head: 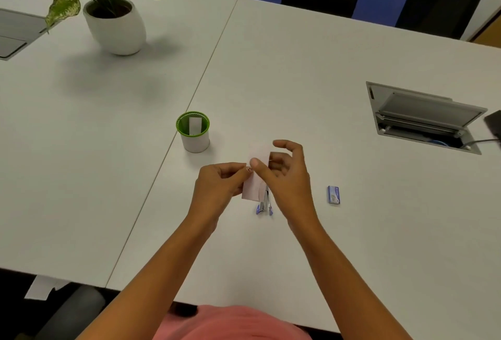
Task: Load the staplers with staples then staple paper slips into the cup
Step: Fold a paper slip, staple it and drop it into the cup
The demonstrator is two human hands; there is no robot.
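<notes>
A pale paper slip (250, 189) is held above the table in the middle of the view. My left hand (219, 186) pinches its left edge. My right hand (284, 174) pinches it with thumb and fingers from the right, index finger raised. A blue and silver stapler (265, 204) lies on the table under the slip, partly hidden by my right hand. The green-rimmed white cup (193, 132) stands to the upper left with one white slip inside. A small blue staple box (333, 194) lies to the right.
A potted plant (115, 18) in a white pot stands far left. An open cable hatch (425, 117) is sunk in the white table (298, 74) at right. Black chairs stand behind the far edge. A seam runs diagonally between the two tabletops.
</notes>
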